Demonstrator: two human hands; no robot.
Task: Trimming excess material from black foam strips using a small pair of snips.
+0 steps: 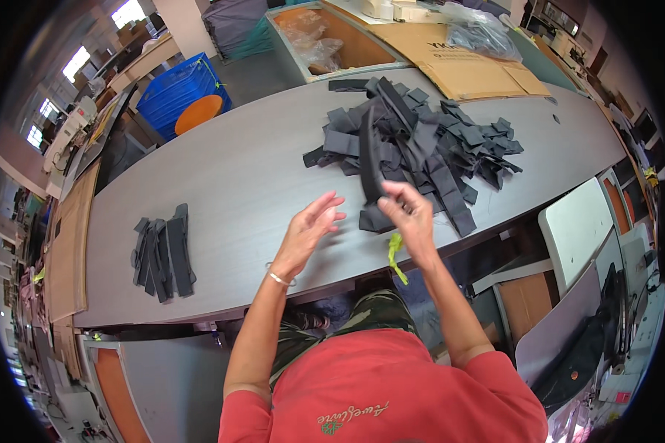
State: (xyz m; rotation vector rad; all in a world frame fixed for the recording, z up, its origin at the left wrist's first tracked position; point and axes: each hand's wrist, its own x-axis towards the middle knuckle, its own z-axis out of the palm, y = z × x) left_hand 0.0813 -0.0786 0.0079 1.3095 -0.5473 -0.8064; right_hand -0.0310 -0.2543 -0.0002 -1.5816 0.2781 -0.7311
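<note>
My right hand (410, 218) pinches the lower end of a dark fabric strip (368, 151), which stands up from my fingers in front of the pile. Beside it, my left hand (314, 225) hovers over the table with fingers apart and nothing in it. A large loose heap of dark grey fabric strips (428, 144) spreads across the right half of the grey table (251, 170). Toward the table's left end lies a smaller group of strips (159, 255), laid roughly side by side.
A bright yellow-green tie (397, 258) hangs at the table's near edge. Flattened cardboard (458, 63) and a clear plastic bag (480, 33) lie at the far right. Beyond the table stand a blue crate (174, 96), an orange round stool (198, 115) and an open wooden bin (340, 37).
</note>
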